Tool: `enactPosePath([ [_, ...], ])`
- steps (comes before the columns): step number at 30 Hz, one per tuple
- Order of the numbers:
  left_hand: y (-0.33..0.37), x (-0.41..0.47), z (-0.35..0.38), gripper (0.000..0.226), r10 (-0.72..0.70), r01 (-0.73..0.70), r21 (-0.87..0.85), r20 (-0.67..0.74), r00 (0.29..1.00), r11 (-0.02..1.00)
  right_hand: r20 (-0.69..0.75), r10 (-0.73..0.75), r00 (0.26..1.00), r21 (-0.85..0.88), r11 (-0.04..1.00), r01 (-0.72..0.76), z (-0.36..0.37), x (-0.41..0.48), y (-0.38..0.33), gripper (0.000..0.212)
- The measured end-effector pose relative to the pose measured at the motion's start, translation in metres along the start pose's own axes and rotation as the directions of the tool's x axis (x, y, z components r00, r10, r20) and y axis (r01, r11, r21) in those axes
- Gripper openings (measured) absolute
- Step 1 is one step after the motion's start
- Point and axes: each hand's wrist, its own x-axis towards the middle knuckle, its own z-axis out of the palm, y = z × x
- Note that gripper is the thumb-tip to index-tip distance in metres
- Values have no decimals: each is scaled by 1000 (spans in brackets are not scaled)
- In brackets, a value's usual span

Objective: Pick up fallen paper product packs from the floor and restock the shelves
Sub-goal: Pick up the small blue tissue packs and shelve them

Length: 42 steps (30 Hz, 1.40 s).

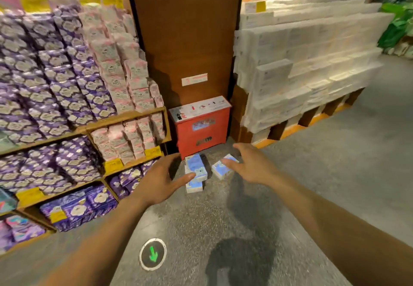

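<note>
Blue packs (196,168) on floor (223,218); shelves (125,116) full w/ purple packs (44,62).

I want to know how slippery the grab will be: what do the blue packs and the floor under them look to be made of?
Blue packs: probably thin printed plastic film over soft paper, going by the printed wrap and rounded corners; the blur leaves it open. Floor: a hard, grey, speckled surface, like concrete or terrazzo, mostly matte.
</note>
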Motion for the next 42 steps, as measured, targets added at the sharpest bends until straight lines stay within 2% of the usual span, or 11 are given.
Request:
enactPosePath([
  [4,-42,91,0,127,-85,85,-25,-5,996,996,70,-39,997,7,999,39,-1,113,8,66],
  [6,-69,142,2,124,-118,118,-57,6,993,991,108,-38,993,-12,999,39,9,176,14,66],
  [9,-109,227,7,106,-110,111,-38,26,994,993,140,-22,990,-72,997,32,27,274,26,71],
  [14,-192,367,28,122,-164,156,72,120,979,985,201,4,980,-157,987,28,66,419,59,78],
  [18,-250,454,66,110,-203,191,87,170,964,978,255,42,966,-141,990,-6,114,520,96,89],
  [21,-305,508,116,108,-244,227,127,143,959,966,281,32,959,-133,991,6,167,593,135,112],
  [22,-326,524,137,109,-260,243,127,139,955,962,289,30,957,-127,992,7,188,616,151,112],
  [26,-416,576,234,103,-304,294,100,112,946,951,287,-6,958,-114,993,40,287,699,216,92],
  [30,-503,611,340,96,-364,357,86,91,927,930,295,-1,955,-131,990,42,389,764,281,94],
  [35,-591,644,452,94,-423,411,100,167,891,906,364,-4,931,-139,989,58,508,819,345,95],
  [42,-696,671,556,106,-598,599,-116,43,800,793,379,31,925,-76,997,-2,629,865,390,81],
])
